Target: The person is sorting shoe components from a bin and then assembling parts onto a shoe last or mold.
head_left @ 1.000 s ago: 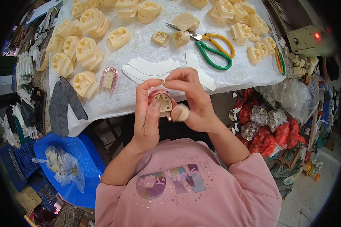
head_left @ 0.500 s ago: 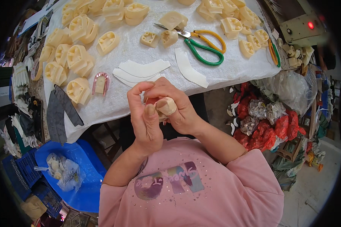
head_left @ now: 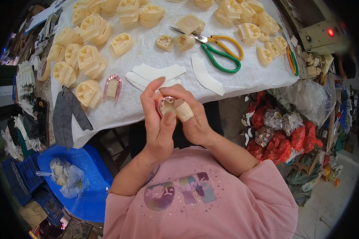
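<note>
Between my two hands, above the table's near edge, is a small shoe heel [head_left: 166, 106] with a shiny pink rim and a cream hollow inside. My left hand [head_left: 157, 119] is closed on its left side, thumb at the near edge, index finger raised. My right hand [head_left: 193, 117] grips it from the other side; its thumb is wrapped in cream tape, and some fingers are hidden behind the heel. A similar pink-rimmed heel [head_left: 119, 91] lies on the table to the left. Just beyond my hands are white curved strips [head_left: 159, 72], overlapping in a pile.
Many cream plastic heels [head_left: 91, 59] cover the white-clothed table [head_left: 147, 44]. Green-and-yellow-handled scissors [head_left: 221, 55] lie behind another white strip [head_left: 205, 75]. Dark grey strips [head_left: 66, 115] hang over the left corner. A blue basin [head_left: 95, 171] stands lower left, red bags [head_left: 277, 147] lower right.
My hands have opened somewhat, and the heel's hollow side now shows between them. My left index finger has straightened upward. The whole view has shifted slightly.
</note>
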A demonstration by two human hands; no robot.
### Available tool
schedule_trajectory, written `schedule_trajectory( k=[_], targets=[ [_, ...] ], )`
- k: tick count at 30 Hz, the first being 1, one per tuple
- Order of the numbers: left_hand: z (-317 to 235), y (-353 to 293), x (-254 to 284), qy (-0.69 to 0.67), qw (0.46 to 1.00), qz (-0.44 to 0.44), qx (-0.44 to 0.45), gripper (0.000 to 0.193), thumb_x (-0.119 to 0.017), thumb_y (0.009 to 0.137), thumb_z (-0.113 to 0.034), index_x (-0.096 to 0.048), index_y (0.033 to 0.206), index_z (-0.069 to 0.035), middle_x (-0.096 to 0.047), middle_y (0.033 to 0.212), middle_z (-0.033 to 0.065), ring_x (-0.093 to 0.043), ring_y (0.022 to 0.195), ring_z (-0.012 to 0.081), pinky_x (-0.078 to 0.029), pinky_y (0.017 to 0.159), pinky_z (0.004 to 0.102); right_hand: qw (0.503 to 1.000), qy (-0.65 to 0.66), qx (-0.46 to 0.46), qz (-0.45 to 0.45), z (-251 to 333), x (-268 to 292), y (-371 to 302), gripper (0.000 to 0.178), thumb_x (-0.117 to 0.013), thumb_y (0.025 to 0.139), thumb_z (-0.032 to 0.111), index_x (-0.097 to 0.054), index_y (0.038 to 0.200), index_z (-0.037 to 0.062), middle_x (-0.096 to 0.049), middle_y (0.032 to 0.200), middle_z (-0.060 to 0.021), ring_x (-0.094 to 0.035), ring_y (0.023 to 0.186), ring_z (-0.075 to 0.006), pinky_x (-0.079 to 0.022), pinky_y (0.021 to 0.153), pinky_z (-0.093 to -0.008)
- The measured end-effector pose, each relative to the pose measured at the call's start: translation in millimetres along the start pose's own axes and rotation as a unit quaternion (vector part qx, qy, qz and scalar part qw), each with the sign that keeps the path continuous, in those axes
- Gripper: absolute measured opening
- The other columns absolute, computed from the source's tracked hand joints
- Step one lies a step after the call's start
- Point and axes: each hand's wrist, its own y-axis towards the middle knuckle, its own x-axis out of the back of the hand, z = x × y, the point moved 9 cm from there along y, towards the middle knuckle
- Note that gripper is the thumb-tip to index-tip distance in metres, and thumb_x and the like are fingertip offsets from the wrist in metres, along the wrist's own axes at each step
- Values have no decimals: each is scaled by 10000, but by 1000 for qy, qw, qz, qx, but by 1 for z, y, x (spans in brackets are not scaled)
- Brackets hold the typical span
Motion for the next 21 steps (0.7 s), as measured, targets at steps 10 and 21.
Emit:
schedule_trajectory(
  k=[10, 21],
  targets=[
    [-22, 10, -1, 297, 935, 88, -175, 858, -624, 835, -480, -223, 1416, 8, -566, 1019, 181, -607, 866, 295, -499, 755, 382, 985, -144, -80, 54, 10, 23, 17, 281, -680, 840, 236, -599, 998, 19, -579, 809, -93, -576, 688, -196, -478, 629, -318],
    [-57, 15, -7, 382, 905, 98, -157, 476, -744, 688, 17, -571, 1130, -21, -593, 922, 115, -594, 765, 237, -490, 626, 309, 938, 206, -261, 101, -33, 26, 12, 206, -603, 922, 232, -589, 939, 27, -581, 814, -22, -548, 718, -74, -447, 618, -198]
  ],
)
